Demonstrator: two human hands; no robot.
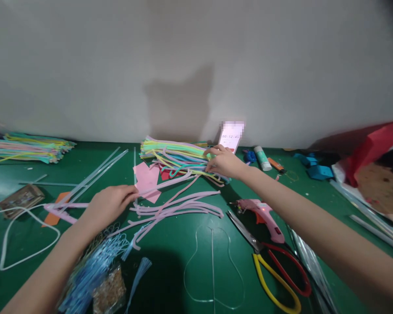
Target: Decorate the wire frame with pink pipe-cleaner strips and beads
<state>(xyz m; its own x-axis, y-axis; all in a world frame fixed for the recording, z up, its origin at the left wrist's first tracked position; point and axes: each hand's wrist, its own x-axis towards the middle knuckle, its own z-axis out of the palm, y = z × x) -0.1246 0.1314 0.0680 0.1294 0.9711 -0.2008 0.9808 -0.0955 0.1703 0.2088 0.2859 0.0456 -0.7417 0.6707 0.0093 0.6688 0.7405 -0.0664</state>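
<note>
The left hand has thumb and fingertips pinched together on the end of a lilac pipe cleaner, which slants across pink paper toward the coloured bundle. The right hand rests bent, slightly parted fingers on the bundle's right end; whether they grip anything I cannot tell. Loose lilac pipe cleaners lie nearby on the green table
</note>
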